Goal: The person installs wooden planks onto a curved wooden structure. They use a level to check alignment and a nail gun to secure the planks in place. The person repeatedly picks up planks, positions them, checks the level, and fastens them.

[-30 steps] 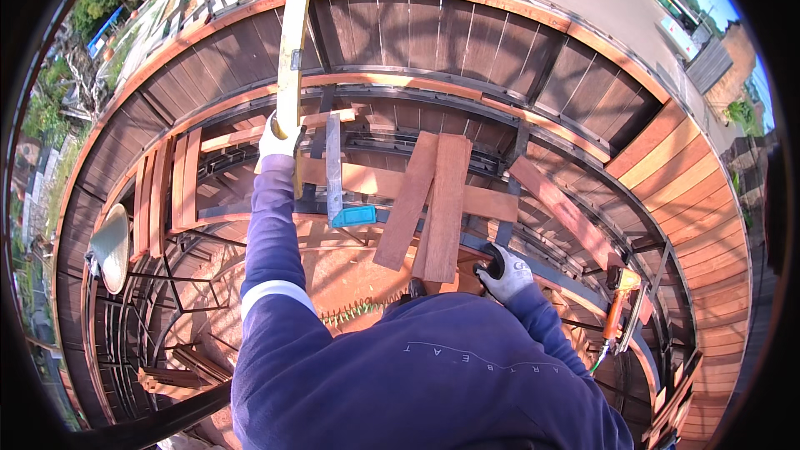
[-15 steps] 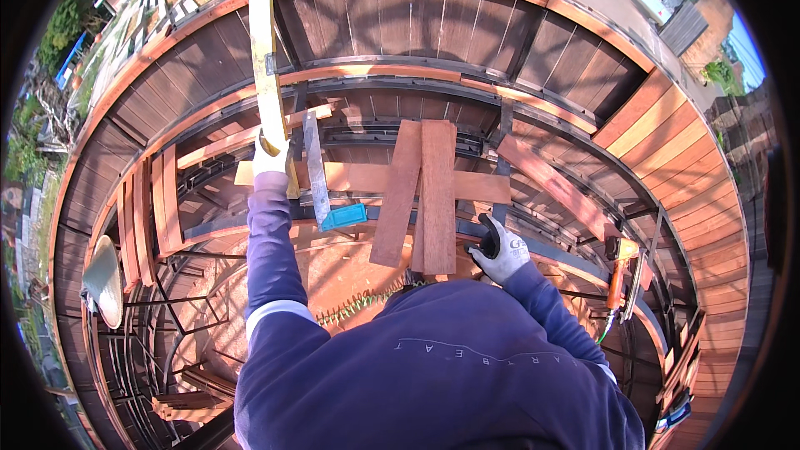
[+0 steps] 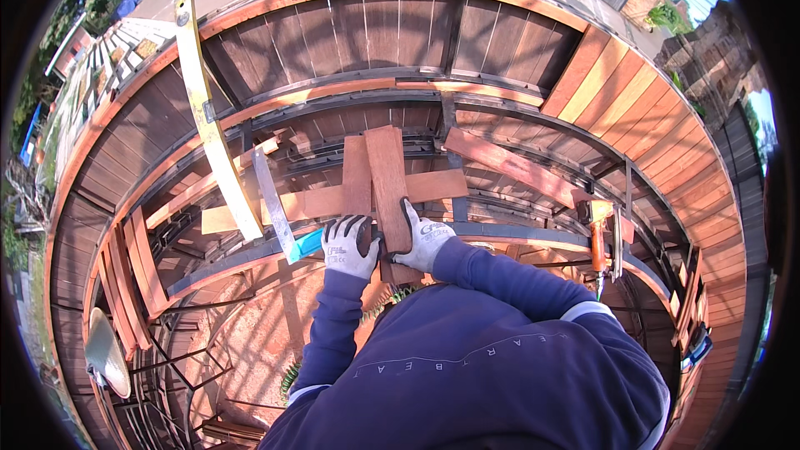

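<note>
Both my hands wear white gloves with dark fingertips. My right hand (image 3: pixel 425 242) grips the right edge of a reddish-brown wooden board (image 3: pixel 386 162), thumb above and fingers lower down. My left hand (image 3: pixel 350 248) closes over the near end of a second wooden board (image 3: pixel 356 175), its fingers partly hidden. The two boards lie side by side, slightly overlapping, across a long crosswise plank (image 3: pixel 437 186). Just left of my left hand is a try square with a blue handle (image 3: pixel 309 245) and metal blade (image 3: pixel 272 193). Farther left, a long yellow spirit level (image 3: pixel 204 104) leans against the curved framework.
An orange-bodied power tool (image 3: pixel 598 237) rests at the right, beside a reddish plank (image 3: pixel 517 165). Dark curved metal rails (image 3: pixel 533 237) surround me. Fitted slats (image 3: pixel 642 117) line the right rim; loose boards (image 3: pixel 137 275) lean left, near a pale conical hat-like object (image 3: pixel 107 354).
My left hand has let go of the spirit level and come down to the boards. My right hand has moved onto the top board. The boards' angle has shifted, and my view has turned.
</note>
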{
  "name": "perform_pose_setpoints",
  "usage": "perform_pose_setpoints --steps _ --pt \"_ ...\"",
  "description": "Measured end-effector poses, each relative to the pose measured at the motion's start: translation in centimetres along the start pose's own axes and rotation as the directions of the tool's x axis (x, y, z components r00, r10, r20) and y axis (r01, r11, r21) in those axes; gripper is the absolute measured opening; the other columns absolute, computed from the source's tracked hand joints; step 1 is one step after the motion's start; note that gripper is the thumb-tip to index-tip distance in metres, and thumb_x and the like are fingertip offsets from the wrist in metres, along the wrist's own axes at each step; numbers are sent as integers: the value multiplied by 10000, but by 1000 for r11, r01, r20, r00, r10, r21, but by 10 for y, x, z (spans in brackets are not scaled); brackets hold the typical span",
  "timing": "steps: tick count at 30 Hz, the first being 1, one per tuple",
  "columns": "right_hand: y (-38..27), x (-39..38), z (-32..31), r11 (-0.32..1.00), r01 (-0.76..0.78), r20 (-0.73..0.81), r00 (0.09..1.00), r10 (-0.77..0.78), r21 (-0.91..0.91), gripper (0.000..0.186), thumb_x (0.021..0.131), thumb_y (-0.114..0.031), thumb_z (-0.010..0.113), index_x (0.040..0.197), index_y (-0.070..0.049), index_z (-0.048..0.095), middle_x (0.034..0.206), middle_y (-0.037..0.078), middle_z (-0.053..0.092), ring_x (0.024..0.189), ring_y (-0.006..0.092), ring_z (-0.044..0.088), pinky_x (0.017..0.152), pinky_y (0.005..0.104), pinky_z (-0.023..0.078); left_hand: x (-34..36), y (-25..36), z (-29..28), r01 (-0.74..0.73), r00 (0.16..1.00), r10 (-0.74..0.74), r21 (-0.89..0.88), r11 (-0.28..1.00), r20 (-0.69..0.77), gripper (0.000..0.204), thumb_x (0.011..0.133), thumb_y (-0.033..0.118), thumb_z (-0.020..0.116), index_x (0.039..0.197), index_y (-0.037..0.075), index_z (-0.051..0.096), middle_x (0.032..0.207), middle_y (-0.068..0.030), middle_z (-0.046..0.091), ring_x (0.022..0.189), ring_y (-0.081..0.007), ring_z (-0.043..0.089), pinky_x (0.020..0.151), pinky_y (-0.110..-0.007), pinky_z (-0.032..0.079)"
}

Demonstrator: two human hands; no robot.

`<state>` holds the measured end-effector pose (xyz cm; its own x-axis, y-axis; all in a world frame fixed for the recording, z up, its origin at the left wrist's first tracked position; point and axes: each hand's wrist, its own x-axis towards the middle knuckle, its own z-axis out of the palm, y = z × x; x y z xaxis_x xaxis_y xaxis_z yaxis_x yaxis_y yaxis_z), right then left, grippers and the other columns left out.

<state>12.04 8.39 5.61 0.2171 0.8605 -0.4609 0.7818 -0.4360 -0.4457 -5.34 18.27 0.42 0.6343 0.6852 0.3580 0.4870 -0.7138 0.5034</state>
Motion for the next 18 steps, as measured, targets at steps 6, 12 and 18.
perform_pose_setpoints --steps 6,12,18 --pt "26 4 20 873 98 -267 963 38 478 1102 742 -348 791 1532 -39 87 1054 274 655 971 397 656 863 415 520 1 16 8 -6 996 5 13 1000 84 348 830 221 668 1159 115 628 1176 -105 622 1169 -297 529 1065 -476 312" --pt "42 -7 3 567 228 -265 964 -18 792 482 798 -222 792 1184 13 622 1055 120 684 939 158 627 841 309 517 0 15 9 -36 991 27 69 997 129 535 760 257 738 1245 108 567 1227 -122 579 1226 -309 477 1106 -511 260" --pt "77 -72 -42 84 375 -358 919 -162 923 658 825 -76 738 1401 -35 421 1304 114 564 1129 173 578 980 327 472 1 28 5 -24 997 17 87 996 79 537 775 255 735 1256 95 558 1261 -148 558 1221 -344 475 1088 -511 282"
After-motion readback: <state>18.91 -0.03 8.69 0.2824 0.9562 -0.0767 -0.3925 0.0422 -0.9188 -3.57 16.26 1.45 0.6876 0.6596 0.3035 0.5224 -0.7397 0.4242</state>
